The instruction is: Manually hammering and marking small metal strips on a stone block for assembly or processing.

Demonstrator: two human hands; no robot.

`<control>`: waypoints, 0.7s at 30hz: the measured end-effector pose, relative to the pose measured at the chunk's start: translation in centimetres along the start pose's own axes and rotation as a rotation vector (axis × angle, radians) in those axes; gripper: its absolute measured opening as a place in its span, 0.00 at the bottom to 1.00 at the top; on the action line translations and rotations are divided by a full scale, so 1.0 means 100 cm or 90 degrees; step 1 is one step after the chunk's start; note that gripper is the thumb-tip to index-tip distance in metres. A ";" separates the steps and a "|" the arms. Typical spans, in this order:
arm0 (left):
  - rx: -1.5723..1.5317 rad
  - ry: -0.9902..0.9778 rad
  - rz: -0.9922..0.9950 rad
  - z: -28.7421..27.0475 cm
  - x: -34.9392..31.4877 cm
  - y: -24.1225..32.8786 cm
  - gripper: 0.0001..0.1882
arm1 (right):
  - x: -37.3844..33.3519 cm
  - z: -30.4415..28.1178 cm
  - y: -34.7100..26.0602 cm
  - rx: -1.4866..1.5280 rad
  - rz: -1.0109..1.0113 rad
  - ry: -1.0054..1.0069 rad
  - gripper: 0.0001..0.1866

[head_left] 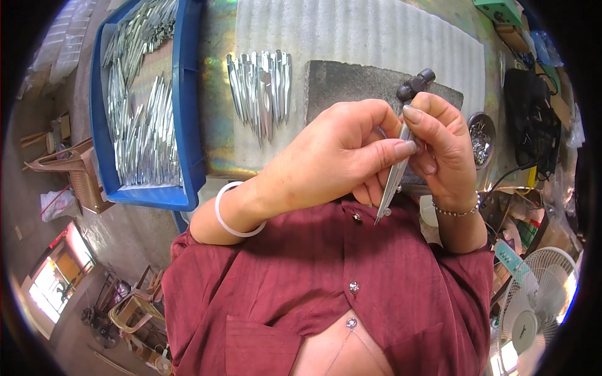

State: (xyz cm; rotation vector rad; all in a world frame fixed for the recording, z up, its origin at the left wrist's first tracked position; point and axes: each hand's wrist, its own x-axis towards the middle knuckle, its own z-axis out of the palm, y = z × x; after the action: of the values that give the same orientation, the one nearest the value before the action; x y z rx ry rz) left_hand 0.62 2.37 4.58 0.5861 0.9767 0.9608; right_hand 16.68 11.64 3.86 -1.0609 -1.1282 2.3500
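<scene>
My left hand (338,144) and my right hand (446,141) meet over the near edge of the worktable. Between them is a slim silver metal compass (392,185), its pointed end slanting down toward my shirt and a small round knob near the tip. The left thumb presses along its shaft, with the fingers curled behind. At its upper end my right thumb and fingers are pinched together; the hinge area is mostly hidden. Just beyond the fingertips, a dark hammer head (415,86) lies on a dark grey slab (351,88).
Several similar pointed metal pieces (260,88) lie fanned out left of the slab on white foam sheeting (351,28). A blue tray (188,113) full of silver metal strips stands at far left. A bowl of small metal parts (481,141) sits right; a fan (533,307) stands lower right.
</scene>
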 end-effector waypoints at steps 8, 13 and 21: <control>-0.073 -0.052 -0.069 0.008 -0.005 -0.005 0.09 | -0.020 -0.003 0.009 0.052 0.015 0.004 0.10; -0.165 -0.057 -0.120 0.011 -0.006 -0.014 0.08 | -0.026 -0.002 0.012 0.112 0.034 -0.012 0.10; -0.173 -0.110 -0.132 0.007 -0.004 -0.017 0.13 | -0.031 -0.002 0.022 0.150 0.009 -0.014 0.09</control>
State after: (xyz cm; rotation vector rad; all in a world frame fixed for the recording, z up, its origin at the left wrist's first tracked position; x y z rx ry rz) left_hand 1.84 1.23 3.75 0.3265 0.7223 0.8253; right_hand 19.01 8.59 3.60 -0.9630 -0.8263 2.4379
